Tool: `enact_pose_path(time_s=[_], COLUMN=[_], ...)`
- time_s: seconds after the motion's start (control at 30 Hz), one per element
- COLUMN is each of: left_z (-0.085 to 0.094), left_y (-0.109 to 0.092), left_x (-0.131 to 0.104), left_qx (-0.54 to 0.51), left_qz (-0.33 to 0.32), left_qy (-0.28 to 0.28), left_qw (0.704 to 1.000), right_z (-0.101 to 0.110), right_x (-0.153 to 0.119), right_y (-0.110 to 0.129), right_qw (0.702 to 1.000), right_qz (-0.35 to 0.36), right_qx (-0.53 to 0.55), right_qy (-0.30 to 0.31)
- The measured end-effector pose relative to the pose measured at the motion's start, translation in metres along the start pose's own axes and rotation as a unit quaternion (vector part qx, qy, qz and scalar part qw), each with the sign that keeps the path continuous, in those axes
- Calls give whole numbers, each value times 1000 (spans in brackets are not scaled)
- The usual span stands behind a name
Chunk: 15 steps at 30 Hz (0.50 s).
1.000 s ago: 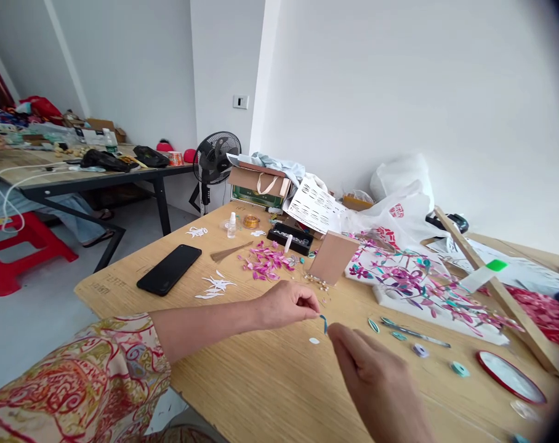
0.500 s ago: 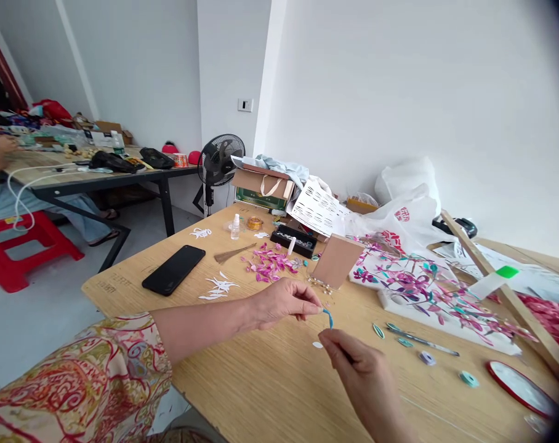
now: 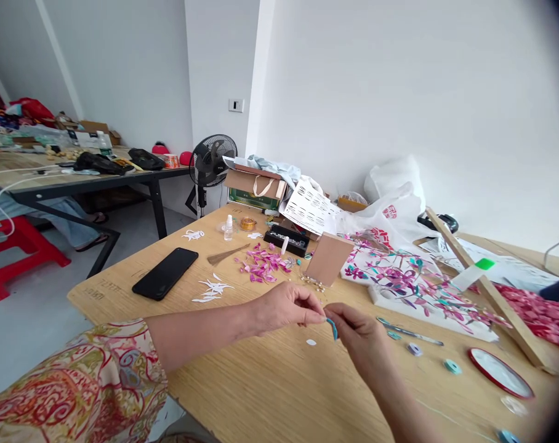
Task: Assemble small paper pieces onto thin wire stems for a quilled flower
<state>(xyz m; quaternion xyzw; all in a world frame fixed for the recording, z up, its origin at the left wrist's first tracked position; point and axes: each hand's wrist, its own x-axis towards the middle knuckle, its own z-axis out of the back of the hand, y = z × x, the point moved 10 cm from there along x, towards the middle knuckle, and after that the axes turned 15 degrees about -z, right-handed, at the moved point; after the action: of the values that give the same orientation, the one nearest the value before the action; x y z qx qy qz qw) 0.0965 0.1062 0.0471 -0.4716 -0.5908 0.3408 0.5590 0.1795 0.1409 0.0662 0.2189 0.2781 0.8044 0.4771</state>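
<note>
My left hand pinches the upper end of a small, curved blue strip between thumb and fingers. The strip's free end hangs down over the table. My right hand is closed right beside it, thumb and forefinger meeting near the pinched end; whether it grips the strip or a fine thread cannot be made out. Below the hands lies a white oval piece. Pink petals and white slender cut-outs are spread beyond my left forearm.
A black phone lies left on the wooden table. To the right are tweezers, thread spools, a red-rimmed round dish and purple flower sprays. An upright brown card stands ahead, near a black box.
My right hand has moved up to my left fingertips, off the strip's lower end. The strip now hangs free at the bottom. The view has shifted slightly right.
</note>
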Motion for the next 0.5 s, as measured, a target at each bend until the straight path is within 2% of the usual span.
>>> enact_pose_path(time_s=[0.1,0.17,0.23,0.33,0.37,0.43,0.5], left_z=[14,21,19,-1,-8,-15,-14], left_y=[2,1,-9,-19,-19,-15,-11], left_x=[2,5,10,12,11,8,6], left_qx=[19,87,197,298,295,242,152], left_qz=[-5,-25,-83,-149,-150,-121,-77], left_qy=[-68,-79,-48,54,83,110,90], left_qw=[997,993,976,941,940,956,981], right_z=[-23,-26,-20,8,19,33,30], right_x=[-16,-33,-46,-45,-40,-24,-9], right_y=[-5,6,21,37,38,31,15], right_qw=[1000,998,990,981,980,984,992], right_qz=[10,51,94,114,108,76,32], right_qx=[-2,-47,-98,-138,-139,-127,-94], right_qy=[8,-10,-28,-74,-91,-103,-75])
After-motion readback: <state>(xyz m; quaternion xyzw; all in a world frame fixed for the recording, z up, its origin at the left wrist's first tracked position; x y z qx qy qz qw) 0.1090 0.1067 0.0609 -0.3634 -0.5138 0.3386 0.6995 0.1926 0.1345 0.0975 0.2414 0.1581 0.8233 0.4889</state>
